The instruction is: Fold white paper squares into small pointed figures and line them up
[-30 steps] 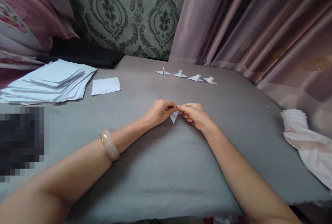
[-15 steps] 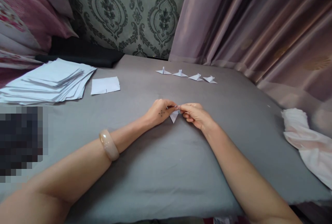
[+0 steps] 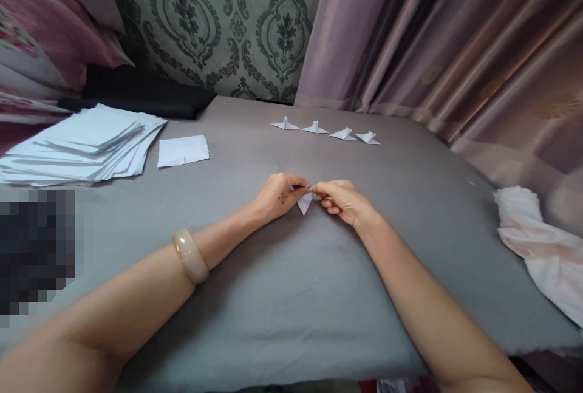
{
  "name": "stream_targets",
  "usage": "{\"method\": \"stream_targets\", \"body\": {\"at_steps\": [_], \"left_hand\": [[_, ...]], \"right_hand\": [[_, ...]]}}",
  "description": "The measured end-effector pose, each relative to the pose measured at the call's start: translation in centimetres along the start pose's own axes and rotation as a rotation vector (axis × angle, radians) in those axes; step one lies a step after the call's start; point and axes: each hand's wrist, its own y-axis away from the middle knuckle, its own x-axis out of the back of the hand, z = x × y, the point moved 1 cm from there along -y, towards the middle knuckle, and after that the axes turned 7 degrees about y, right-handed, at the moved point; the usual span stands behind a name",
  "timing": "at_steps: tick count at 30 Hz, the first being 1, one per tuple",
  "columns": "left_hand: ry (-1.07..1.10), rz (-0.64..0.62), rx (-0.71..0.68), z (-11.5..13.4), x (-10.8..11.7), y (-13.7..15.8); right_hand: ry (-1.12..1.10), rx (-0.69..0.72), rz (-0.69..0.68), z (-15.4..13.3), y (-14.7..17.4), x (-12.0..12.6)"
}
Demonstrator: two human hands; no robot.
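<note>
A small folded white paper [image 3: 305, 204] is held between my two hands over the middle of the table, one pointed corner hanging down toward me. My left hand [image 3: 282, 194] pinches it from the left with thumb and fingers. From the right, my right hand [image 3: 340, 200] pinches its upper part, the other fingers curled in. The fingertips of both hands nearly meet and hide most of the folds. Beyond my hands stands a row of several folded paper birds [image 3: 315, 128], wings spread.
A tall stack of white paper sheets [image 3: 91, 144] lies at the left, with a single paper piece [image 3: 183, 150] beside it. Black cloth [image 3: 146, 94] lies behind the stack. At the right edge is a bunched white cloth [image 3: 523, 220]. Grey cloth [image 3: 255, 320] covers the table.
Both hands keep pinching the folded paper in almost the same place. The whole view has shifted very slightly; nothing is let go or newly taken.
</note>
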Motion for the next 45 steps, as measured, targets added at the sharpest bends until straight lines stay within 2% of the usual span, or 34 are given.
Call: {"method": "stream_targets", "body": {"at_steps": [12,17,23,29,33,39,43,45], "left_hand": [[0.054,0.104,0.061,0.3,0.1,0.2],[-0.017,0.128,0.113,0.4,0.2,0.2],[-0.158,0.120,0.009,-0.1,0.5,0.7],[-0.249,0.104,0.069,-0.3,1.1,0.9],[-0.299,0.088,0.058,-0.7,1.2,0.8],[-0.376,0.089,-0.063,-1.5,0.6,0.7],[-0.382,0.104,-0.060,-0.5,0.4,0.9],[-0.339,0.120,-0.023,0.2,0.6,0.9]], "right_hand": [[-0.045,0.023,0.018,0.2,0.4,0.3],[-0.057,0.039,0.037,0.5,0.4,0.1],[-0.080,0.078,0.049,1.3,0.2,0.3],[-0.092,0.115,0.034,1.8,0.3,0.6],[-0.063,0.129,0.053,1.5,0.9,0.5],[0.006,0.129,0.077,1.0,1.6,0.5],[0.087,0.147,0.108,1.2,1.7,0.5],[0.175,0.205,0.149,1.3,1.6,0.6]]}}
